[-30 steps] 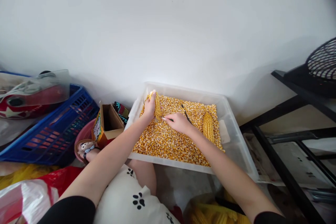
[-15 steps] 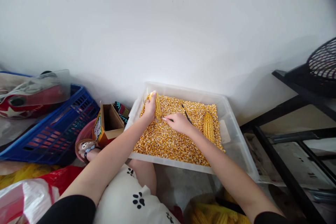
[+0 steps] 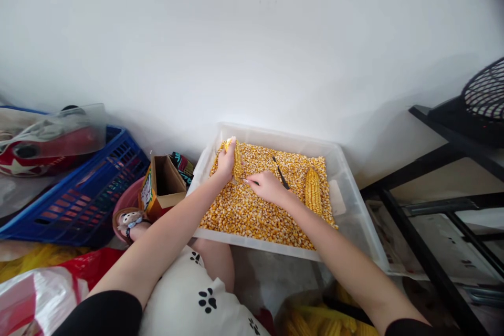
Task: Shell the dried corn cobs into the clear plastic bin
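Note:
My left hand (image 3: 226, 161) is wrapped around an ear of corn (image 3: 237, 160), held upright over the far left part of a clear plastic bin (image 3: 260, 244). Close to the lower end of that ear, my right hand (image 3: 264, 186) is closed, fingertips pinched. Something small and dark shows between its fingers, too little to name. Loose corn kernels (image 3: 252, 215) fill much of the bin. A thin black tool (image 3: 280, 172) lies on them just beyond my right hand. Another whole ear of corn (image 3: 313, 191) rests on the kernels at the right.
An open cardboard box (image 3: 167, 199) and a blue basket (image 3: 90, 194) with bagged items stand to the left. Black metal framing (image 3: 417, 252) and a fan (image 3: 486, 92) are at the right. A bag of corn ears (image 3: 326, 323) lies below the bin. A white wall (image 3: 255, 52) rises behind.
My right hand has shifted slightly down at the lower end of the ear. The left hand's hold is nearly unchanged.

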A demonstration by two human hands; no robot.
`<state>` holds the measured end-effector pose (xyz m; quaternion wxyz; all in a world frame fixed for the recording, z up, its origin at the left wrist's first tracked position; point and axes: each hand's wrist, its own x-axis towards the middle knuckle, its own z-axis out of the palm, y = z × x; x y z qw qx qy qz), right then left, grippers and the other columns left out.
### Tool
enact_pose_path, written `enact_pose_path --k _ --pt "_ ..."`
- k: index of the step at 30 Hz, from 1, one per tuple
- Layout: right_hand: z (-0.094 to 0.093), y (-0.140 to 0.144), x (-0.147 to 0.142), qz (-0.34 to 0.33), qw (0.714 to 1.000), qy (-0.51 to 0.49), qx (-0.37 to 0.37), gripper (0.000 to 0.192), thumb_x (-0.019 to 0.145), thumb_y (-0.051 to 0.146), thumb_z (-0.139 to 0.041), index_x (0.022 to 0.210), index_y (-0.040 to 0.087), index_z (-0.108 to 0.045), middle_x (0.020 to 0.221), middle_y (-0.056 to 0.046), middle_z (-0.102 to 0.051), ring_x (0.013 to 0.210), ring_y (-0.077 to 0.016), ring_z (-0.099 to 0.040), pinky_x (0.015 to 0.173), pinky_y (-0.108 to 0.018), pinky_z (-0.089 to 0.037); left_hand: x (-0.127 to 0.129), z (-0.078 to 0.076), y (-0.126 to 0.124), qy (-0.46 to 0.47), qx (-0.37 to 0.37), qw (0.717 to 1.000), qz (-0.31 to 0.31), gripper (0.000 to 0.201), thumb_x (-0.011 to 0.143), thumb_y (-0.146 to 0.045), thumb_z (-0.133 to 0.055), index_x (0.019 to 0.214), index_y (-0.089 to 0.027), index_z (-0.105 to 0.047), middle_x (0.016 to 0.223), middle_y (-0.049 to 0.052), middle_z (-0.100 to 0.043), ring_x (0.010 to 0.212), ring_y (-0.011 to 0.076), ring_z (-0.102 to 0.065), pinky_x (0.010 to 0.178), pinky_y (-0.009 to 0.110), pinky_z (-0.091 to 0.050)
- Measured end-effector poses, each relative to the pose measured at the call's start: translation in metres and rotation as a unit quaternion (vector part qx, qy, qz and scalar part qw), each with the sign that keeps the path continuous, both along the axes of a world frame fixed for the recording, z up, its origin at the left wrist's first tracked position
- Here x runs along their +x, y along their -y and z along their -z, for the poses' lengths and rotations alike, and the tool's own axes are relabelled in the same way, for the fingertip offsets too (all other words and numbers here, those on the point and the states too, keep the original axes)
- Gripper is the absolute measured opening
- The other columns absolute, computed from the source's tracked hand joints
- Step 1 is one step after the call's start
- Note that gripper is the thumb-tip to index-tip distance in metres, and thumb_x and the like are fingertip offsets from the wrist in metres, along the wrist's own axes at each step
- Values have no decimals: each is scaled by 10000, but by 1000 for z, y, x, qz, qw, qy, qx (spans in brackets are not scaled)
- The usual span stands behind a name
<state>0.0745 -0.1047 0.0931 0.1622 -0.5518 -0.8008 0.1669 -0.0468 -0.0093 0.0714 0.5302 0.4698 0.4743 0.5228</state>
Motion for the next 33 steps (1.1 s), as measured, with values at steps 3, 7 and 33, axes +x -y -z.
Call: enact_pose_path --k 3,7,33 --pt "0 0 -1 -7 1000 19 -4 309 851 270 -410 670 162 -635 599 -27 -592 529 -104 -435 549 -229 -241 2 -1 4 31 -39 998 29 499 700 -626 -467 879 -171 -569 690 65 -605 650 187 -590 589 306 -464" --pt "-5 -2 2 -36 999 10 -36 329 842 269 -417 612 155 -621 550 -18 -565 500 -95 -416 543 -227 -247 3 -3 8 -10 -20 999 32 501 685 -622 -488 835 -150 -567 716 70 -604 649 173 -571 581 278 -442" --pt "-2 -5 7 -30 998 -28 -52 316 835 324 -436 648 156 -628 561 0 -561 525 -87 -432 543 -205 -258 3 -10 9 -28 25 999 36 449 691 -578 -518 798 -146 -578 638 50 -592 654 185 -572 583 280 -449"
